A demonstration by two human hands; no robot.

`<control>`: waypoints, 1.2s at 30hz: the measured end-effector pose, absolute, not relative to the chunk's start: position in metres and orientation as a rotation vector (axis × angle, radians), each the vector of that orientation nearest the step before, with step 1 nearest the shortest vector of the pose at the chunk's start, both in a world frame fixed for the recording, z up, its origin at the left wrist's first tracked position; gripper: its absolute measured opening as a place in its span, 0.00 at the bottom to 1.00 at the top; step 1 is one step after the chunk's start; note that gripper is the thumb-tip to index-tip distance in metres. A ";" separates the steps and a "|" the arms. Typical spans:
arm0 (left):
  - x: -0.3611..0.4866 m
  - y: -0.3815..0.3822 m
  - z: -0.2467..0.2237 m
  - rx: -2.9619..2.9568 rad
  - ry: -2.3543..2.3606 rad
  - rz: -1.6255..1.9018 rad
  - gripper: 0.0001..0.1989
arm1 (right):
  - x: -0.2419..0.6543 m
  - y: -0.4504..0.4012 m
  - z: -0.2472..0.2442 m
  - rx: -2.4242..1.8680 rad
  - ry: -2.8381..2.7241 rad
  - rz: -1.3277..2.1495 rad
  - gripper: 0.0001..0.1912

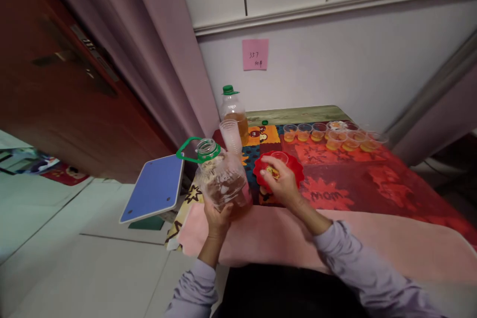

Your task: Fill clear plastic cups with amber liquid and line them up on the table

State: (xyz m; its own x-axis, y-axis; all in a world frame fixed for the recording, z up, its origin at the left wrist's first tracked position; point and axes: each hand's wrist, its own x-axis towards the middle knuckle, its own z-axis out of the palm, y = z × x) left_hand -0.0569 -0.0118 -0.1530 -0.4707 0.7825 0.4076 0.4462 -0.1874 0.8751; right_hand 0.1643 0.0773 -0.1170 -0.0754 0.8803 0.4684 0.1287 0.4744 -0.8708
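Note:
My left hand (219,216) is wrapped around the lower side of a clear plastic jug (223,179). The jug is uncapped, has a green carrying handle, holds amber liquid, and leans slightly to the left. Over a red scalloped dish (297,171), my right hand (281,181) has its fingers curled about a clear plastic cup (280,157); the hand hides most of this cup. Just behind the jug stands a stack of clear plastic cups (231,135).
A second jug (240,121) with a green cap stands by the wall. Several cups of yellow liquid (334,141) line the table's back right. A loose green cap (265,122) lies behind the dish. A blue-topped stool (154,189) is at the table's left.

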 end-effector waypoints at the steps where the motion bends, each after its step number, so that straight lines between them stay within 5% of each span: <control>1: -0.056 -0.012 -0.152 1.413 1.769 1.728 0.54 | 0.178 0.090 -0.112 -0.991 -1.640 0.679 0.21; 7: -0.057 -0.011 -0.153 1.365 1.657 1.796 0.52 | 0.220 0.140 -0.093 -1.666 -2.162 0.300 0.38; 15: -0.061 -0.007 -0.159 1.354 1.614 1.807 0.53 | 0.206 0.138 -0.082 -1.874 -2.207 0.234 0.27; 24: -0.065 -0.006 -0.162 1.355 1.660 1.787 0.51 | 0.255 0.181 -0.067 -1.751 -1.971 0.212 0.31; 36: -0.070 -0.005 -0.167 1.389 1.747 1.788 0.50 | 0.363 0.251 -0.130 -2.062 -1.851 -0.175 0.34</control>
